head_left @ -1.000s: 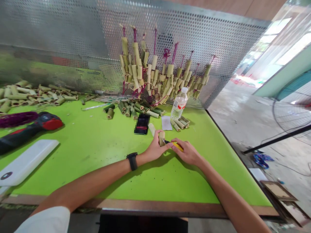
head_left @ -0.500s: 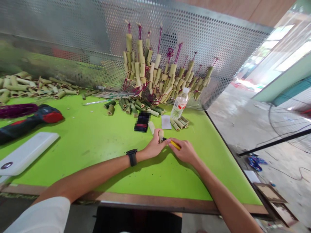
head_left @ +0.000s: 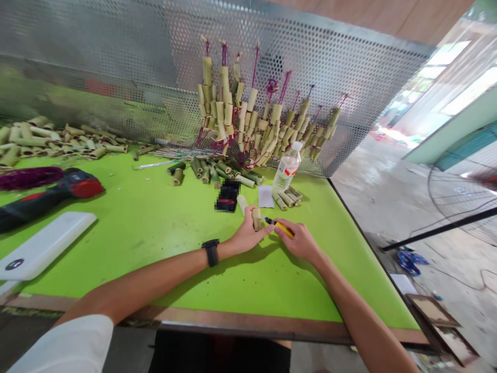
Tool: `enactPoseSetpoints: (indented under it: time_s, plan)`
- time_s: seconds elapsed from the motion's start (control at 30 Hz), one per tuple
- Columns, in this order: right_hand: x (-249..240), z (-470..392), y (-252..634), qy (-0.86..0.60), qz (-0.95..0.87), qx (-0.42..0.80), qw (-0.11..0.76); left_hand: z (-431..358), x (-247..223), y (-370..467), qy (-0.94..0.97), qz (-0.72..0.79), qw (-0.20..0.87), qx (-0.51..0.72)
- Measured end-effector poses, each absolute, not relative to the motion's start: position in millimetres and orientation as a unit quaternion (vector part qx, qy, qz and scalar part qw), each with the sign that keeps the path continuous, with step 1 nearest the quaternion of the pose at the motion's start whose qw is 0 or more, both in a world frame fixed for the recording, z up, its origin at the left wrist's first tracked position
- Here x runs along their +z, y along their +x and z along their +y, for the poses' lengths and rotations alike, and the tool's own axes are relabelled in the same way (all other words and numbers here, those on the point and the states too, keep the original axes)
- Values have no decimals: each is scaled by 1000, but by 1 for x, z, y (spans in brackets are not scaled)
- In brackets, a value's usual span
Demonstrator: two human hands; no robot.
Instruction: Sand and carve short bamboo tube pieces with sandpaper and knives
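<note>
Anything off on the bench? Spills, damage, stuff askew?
Minor: dark specks dot the green tabletop near its front edge, and a faint smudge lies further left, so it looks unswept. No spill visible; the bottle stands upright.

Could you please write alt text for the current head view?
The left hand holds a short bamboo piece, the right hand a yellow-handled cutter, over a green table; strung bamboo tubes hang before a perforated metal panel.

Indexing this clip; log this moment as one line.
left hand: grips bamboo piece | right hand: holds yellow-handled cutter | bottle: upright on table
</note>
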State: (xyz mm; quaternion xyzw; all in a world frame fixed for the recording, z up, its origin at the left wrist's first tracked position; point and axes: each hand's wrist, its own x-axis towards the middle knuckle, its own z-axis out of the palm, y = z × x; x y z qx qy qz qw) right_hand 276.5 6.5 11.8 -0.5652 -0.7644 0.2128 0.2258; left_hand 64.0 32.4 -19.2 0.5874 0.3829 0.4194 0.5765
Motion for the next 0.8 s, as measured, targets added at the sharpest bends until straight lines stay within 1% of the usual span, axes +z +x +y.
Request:
enactPoseSetpoints:
  time_s: [0.23,0.37,0.5,0.63,0.8]
  plan:
    - [14,3,268,-551,-787,201,193,30,-19,67,568,338,614,431]
    - [14,2,263,-562,-779,198,196,31,-23,68,557,325,619,448]
    - [13,-1,257,-572,-776,184,191,34,-27,67,567,354,595,446]
    - [9,-4,251,-593,-770,152,182,36,-31,67,551,393,595,433]
    - [4,-6,248,-626,-750,111,182,39,-29,68,525,404,588,464]
